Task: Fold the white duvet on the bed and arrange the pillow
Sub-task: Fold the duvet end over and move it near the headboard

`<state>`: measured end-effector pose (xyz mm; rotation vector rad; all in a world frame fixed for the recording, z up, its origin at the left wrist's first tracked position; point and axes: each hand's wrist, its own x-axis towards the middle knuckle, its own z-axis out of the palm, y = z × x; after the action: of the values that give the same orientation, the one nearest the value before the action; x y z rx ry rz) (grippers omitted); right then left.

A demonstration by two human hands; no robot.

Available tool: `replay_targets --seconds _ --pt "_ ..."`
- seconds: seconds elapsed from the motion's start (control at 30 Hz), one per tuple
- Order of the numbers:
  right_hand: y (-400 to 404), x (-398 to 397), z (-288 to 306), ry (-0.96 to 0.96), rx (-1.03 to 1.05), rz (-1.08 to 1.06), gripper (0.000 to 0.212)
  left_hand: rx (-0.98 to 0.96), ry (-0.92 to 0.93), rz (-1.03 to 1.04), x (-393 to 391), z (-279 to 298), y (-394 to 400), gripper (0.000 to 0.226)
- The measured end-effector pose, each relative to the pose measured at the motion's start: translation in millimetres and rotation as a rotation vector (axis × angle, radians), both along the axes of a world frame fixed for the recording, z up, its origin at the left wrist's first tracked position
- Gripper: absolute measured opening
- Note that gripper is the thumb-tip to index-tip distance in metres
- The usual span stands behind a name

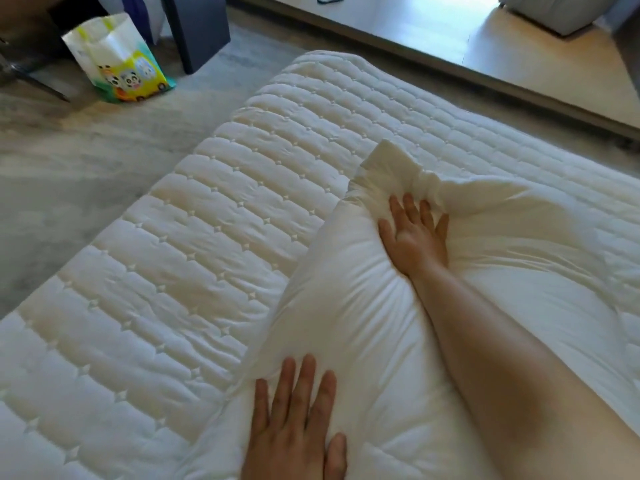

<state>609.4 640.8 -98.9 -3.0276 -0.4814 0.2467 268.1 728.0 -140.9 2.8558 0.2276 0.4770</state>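
On the near right part of the bed, a plump white pillow lies across the quilted mattress cover, its far corner sticking up in a crumpled peak. Both of the person's hands are on it. Left hand lies flat at the pillow's near edge, fingers straight and slightly spread, palm down, grasping nothing. Right hand reaches further away along a bare forearm and presses into the pillow just below that raised corner, fingers stretched out and sunk into the fabric so that creases fan out round them; it too pinches nothing that I can see. To the right of the pillow more soft white bedding lies rumpled, and I cannot tell whether that is the duvet or more of the pillow. Beyond the bed's left side, on the grey floor, stands a paper bag printed with cartoon pandas, beside a dark cabinet. Sunlight falls across a pale wooden floor at the far right.
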Motion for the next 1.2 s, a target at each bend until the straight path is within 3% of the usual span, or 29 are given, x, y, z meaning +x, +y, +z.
replay_targets --seconds 0.13,0.23,0.3,0.4,0.53,0.73,0.83,0.93,1.0,1.07,1.2 --pt "12.7 -8.6 44.6 -0.091 0.03 -0.012 0.064 -0.041 0.051 -0.012 -1.7 7.6 -1.5 0.077" --pt "35.6 -13.1 91.7 -0.291 0.091 0.206 0.063 -0.066 0.083 -0.033 -0.1 7.7 -9.3 0.079" --pt "41.9 -12.5 92.8 -0.223 -0.023 0.372 0.062 -0.064 0.063 -0.043 1.7 7.1 -12.0 0.079" --pt "3.3 -10.0 50.1 0.022 -0.206 0.295 0.067 -0.066 0.01 -0.084 5.7 10.4 -14.0 0.079" --pt "-28.7 -0.7 16.0 0.136 -0.174 0.18 0.071 -0.089 0.004 -0.109 12.8 18.3 -18.6 0.076" --pt "14.1 -4.9 39.1 0.152 -0.189 0.216 0.068 -0.139 0.109 -0.083 7.2 17.0 -10.4 0.081" --pt "11.6 -35.0 95.3 -0.082 -0.002 0.293 0.065 -0.152 0.123 -0.072 -0.9 14.4 -6.3 0.079" --pt "-63.2 -61.0 152.2 -0.36 0.084 0.134 0.067 -0.136 0.124 -0.049 -0.7 10.8 -6.4 0.079" --pt "-113.8 -58.6 152.5 -0.205 -0.023 -0.136 0.074 -0.134 0.147 -0.049 0.1 10.8 -9.2 0.078" --pt "-128.5 -47.9 109.0 0.001 -0.09 -0.29 0.08 -0.125 0.179 -0.058 3.1 10.4 -9.2 0.078" --pt "-115.3 -42.5 24.7 0.111 -0.139 -0.24 0.08 -0.067 0.264 -0.057 6.2 9.7 -4.8 0.076"
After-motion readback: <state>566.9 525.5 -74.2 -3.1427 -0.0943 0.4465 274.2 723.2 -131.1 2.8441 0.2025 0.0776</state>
